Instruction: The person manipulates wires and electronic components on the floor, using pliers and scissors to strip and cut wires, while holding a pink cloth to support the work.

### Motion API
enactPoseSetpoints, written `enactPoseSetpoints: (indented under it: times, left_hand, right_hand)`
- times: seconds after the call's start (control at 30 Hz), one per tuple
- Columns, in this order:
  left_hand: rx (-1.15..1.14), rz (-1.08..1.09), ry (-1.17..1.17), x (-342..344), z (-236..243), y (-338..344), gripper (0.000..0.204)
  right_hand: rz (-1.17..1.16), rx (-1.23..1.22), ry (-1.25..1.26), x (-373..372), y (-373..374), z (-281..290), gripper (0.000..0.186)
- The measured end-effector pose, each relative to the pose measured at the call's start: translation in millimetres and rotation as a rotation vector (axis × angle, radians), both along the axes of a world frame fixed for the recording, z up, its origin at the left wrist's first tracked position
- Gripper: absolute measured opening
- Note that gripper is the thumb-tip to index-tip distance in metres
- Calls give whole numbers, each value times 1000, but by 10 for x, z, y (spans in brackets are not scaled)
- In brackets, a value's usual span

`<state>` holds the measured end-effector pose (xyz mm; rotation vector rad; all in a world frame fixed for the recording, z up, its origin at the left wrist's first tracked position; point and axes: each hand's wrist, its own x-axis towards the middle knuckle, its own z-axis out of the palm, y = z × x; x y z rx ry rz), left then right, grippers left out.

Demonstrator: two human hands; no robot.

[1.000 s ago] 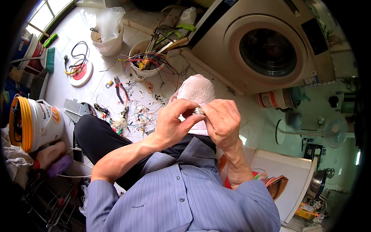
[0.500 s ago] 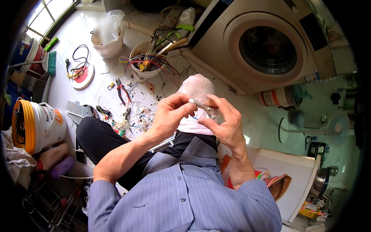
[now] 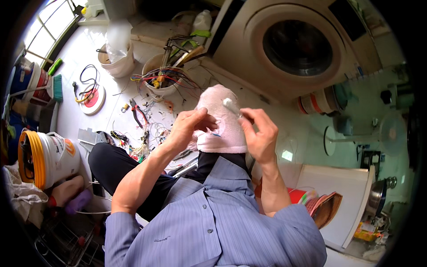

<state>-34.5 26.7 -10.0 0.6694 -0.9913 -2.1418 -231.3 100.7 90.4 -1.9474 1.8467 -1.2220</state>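
Observation:
A pink towel (image 3: pixel 215 95) covers my right leg in front of me. Above it, my right hand (image 3: pixel 260 135) pinches a blurred white and silvery piece (image 3: pixel 231 107), too smeared to make out clearly. My left hand (image 3: pixel 187 127) is over the towel's left side, a little apart from that piece, its fingers loosely curved and apart with nothing visible in them. A small blue strip (image 3: pixel 215 134) shows just below my left fingertips on the towel. Red-handled pliers (image 3: pixel 139 116) and scattered wire scraps (image 3: pixel 147 133) lie on the floor to my left.
A washing machine (image 3: pixel 240 44) stands at the upper right. Ahead are a bucket (image 3: pixel 158 91) of tangled wires and tools and a bagged bucket (image 3: pixel 114 69). A yellow-rimmed white bucket (image 3: pixel 60 162), a cable on a round disc (image 3: pixel 92 104) and a broom (image 3: pixel 57 89) are at left.
My hands have separated from the silvery piece they held together; my right hand has lifted it up and forward, while my left has drawn back leftward and loosened.

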Motion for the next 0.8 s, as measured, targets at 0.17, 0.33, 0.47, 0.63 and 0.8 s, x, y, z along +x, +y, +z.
enactPoseSetpoints:
  times: [0.17,0.33,0.47,0.63,0.8]
  left_hand:
    - [-275,206,-447,75,-329,-80,24]
    - [-283,224,-749,369,-1127,-234,26]
    - [-139,215,-912,696,-1911,-139,26]
    - [-78,155,-980,761,-1982,-90,26]
    - [-288,56,-1082,575,-1708,-54,21]
  right_hand:
    - [-360,199,-571,-961,209,-1047,17]
    - [-695,565,-1054,-1564,1316,-2642,14]
    - [-774,676,-1212,-1465,2121,-3259,19]
    - [-819,672,-1295,-1504,2260,-3241,21]
    - [-956,616,-1258,-1859,2404,-3443,24]
